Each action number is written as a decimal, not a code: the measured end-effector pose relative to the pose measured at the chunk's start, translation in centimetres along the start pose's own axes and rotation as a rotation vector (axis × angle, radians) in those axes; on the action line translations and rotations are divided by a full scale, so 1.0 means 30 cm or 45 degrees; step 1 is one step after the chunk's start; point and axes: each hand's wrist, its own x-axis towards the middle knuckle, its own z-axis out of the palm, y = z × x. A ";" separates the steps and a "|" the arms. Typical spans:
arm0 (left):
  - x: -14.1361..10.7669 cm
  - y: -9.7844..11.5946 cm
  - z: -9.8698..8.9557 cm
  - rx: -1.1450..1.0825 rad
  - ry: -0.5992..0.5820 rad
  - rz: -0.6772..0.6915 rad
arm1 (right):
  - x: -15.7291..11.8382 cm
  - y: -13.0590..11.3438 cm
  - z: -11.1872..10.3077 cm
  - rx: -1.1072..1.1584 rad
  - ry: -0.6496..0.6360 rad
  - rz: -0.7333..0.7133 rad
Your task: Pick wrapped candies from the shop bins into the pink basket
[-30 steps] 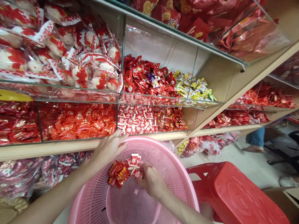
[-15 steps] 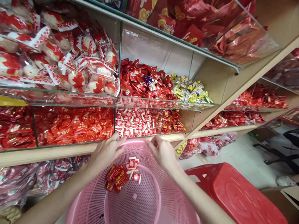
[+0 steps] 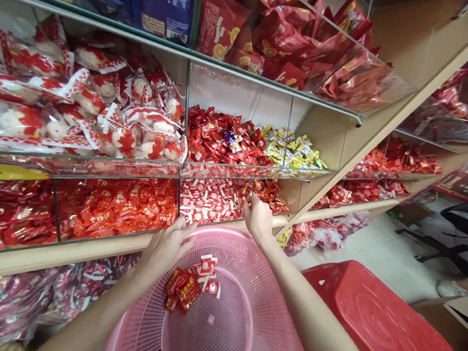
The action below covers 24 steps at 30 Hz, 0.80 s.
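Note:
A pink mesh plastic basket (image 3: 287,313) faces me, its far rim close against the shelf edge. Inside it lie several red candy packets (image 3: 184,290) and a few red-and-white wrapped candies (image 3: 207,269). My left hand (image 3: 165,246) is closed on the basket's upper left rim. Above the rim on the other side, my right hand (image 3: 258,217) has its fingers curled at the front of the lower compartment; whatever they hold, if anything, is hidden. Just beyond those fingers are red-and-white candies (image 3: 210,200) and red-and-gold candies (image 3: 271,194).
Glass-fronted shelves hold bagged marshmallow-like sweets (image 3: 75,105), orange-red candies (image 3: 123,203), yellow candies (image 3: 294,148) and red bags (image 3: 288,43). A red plastic stool (image 3: 385,322) stands to the right. Plastic-wrapped packs (image 3: 2,297) lie under the shelf.
My right hand has left the basket rim and moved up and forward to the lower candy compartment. My left hand stays at the rim. The view has tilted slightly upward.

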 end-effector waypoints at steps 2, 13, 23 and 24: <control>0.000 -0.001 0.001 -0.014 0.009 0.011 | -0.026 0.028 -0.030 0.397 0.040 0.013; 0.002 0.004 0.004 0.041 0.009 0.004 | -0.226 0.027 -0.046 1.764 -0.479 0.366; 0.003 0.006 -0.004 0.034 0.006 0.029 | -0.269 -0.011 -0.052 1.826 -0.662 0.352; 0.002 0.006 -0.004 0.036 0.008 0.032 | -0.270 -0.007 -0.052 1.799 -0.678 0.344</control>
